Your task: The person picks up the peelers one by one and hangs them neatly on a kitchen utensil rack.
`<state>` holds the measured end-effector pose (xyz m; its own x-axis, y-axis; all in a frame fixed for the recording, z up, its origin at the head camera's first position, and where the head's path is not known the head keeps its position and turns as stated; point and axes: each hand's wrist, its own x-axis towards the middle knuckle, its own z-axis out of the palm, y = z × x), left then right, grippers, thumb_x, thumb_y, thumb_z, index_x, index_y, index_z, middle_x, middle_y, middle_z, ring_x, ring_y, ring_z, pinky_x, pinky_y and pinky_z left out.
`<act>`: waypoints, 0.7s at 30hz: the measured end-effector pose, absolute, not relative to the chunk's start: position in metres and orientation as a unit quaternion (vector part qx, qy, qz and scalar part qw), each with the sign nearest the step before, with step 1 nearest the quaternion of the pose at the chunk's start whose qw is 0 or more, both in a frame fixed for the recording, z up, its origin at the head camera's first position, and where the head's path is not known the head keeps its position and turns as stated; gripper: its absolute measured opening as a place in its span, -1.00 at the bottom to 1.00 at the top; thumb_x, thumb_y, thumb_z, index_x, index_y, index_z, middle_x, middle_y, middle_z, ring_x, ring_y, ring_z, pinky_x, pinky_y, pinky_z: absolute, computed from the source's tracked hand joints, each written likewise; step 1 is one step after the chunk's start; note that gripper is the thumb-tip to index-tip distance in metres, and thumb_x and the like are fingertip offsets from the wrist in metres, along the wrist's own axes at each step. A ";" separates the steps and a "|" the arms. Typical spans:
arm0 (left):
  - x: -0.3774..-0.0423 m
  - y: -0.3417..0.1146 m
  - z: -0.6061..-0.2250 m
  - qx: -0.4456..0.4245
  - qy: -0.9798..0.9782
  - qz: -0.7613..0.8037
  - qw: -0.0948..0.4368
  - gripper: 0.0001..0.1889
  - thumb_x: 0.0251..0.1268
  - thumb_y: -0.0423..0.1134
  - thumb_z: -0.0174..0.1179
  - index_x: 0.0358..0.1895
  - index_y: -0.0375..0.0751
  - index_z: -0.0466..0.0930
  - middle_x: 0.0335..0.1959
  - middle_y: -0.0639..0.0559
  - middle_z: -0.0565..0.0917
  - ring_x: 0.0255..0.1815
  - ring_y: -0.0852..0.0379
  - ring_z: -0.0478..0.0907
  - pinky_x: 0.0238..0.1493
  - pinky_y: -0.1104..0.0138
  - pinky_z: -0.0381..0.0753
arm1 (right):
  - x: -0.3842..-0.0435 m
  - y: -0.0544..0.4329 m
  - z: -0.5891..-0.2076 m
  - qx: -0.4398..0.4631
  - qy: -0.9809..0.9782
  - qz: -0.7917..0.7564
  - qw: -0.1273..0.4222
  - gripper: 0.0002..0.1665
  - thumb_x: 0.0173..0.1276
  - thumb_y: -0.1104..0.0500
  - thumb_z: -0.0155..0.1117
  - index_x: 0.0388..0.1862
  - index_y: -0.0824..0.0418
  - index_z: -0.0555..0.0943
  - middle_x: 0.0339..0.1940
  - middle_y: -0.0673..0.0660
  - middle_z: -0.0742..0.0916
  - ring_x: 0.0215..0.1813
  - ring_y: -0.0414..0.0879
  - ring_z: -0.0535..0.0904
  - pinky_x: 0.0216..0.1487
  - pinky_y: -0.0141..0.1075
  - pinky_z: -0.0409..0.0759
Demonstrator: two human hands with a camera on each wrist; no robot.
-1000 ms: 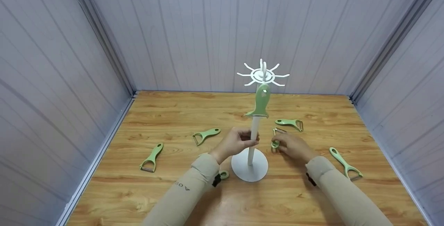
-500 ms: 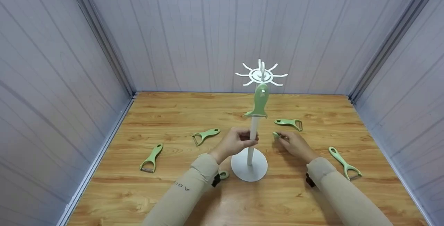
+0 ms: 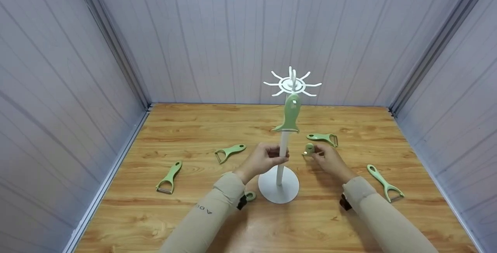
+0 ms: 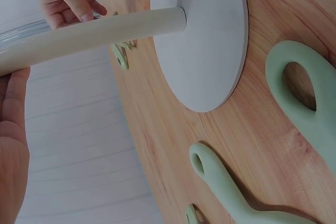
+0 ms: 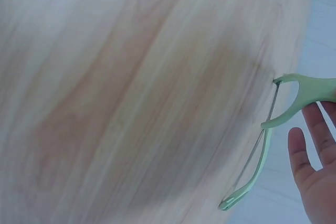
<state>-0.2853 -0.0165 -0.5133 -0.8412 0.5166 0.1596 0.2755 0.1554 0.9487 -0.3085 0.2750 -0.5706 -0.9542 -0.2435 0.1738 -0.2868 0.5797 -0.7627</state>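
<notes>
My left hand (image 3: 259, 163) holds the white pole (image 3: 284, 145) of a hook stand midway up, thumb and fingers around it. On a hook at the stand's top hangs one light green peeler (image 3: 291, 114), blade end down. To the right of the pole, my right hand (image 3: 330, 163) pinches a second green peeler (image 3: 309, 149) by its handle. The right wrist view shows this peeler (image 5: 311, 91) with its blade end pointing down, close over the table. In the left wrist view the pole (image 4: 105, 32) rises from its round base (image 4: 210, 69).
More green peelers lie on the wooden table: one far left (image 3: 169, 176), one left of the stand (image 3: 231, 151), one behind the right hand (image 3: 320, 137), one far right (image 3: 382, 180). Another (image 3: 250, 196) is partly hidden under the left wrist. Panel walls enclose the table's back and sides.
My right hand has picked up the peeler lying right of the stand and tipped it so its ring end now points up. The left hand stays on the pole.
</notes>
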 end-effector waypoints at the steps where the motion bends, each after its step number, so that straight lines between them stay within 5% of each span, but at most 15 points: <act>1: -0.285 -0.017 -0.513 0.263 0.753 0.595 0.100 -0.86 0.48 -0.35 0.43 -0.01 -0.27 0.83 -0.05 -0.17 0.86 0.04 0.01 0.84 0.14 0.22 0.83 | -0.308 0.275 -0.570 0.148 -0.886 0.438 0.025 -0.77 0.59 0.41 0.29 0.14 0.39 0.73 0.08 0.34 0.79 0.14 0.25 0.73 0.26 0.20 0.68; 11: -0.286 -0.017 -0.514 0.277 0.747 0.596 0.094 -0.85 0.47 -0.37 0.42 0.01 -0.31 0.82 -0.04 -0.23 0.85 0.04 -0.01 0.84 0.14 0.23 0.83 | -0.305 0.271 -0.558 0.131 -0.882 0.453 0.021 -0.75 0.65 0.39 0.20 0.19 0.46 0.66 -0.04 0.33 0.77 -0.02 0.00 0.67 -0.03 -0.39 0.64; 21: -0.286 -0.018 -0.513 0.282 0.745 0.597 0.096 -0.85 0.48 -0.39 0.41 0.01 -0.32 0.81 -0.06 -0.21 0.85 0.00 0.05 0.83 0.11 0.25 0.83 | -0.300 0.267 -0.541 0.126 -0.869 0.477 0.035 -0.65 0.66 0.38 0.22 0.33 0.47 0.61 0.04 0.37 0.77 0.03 0.03 0.70 -0.04 -0.50 0.64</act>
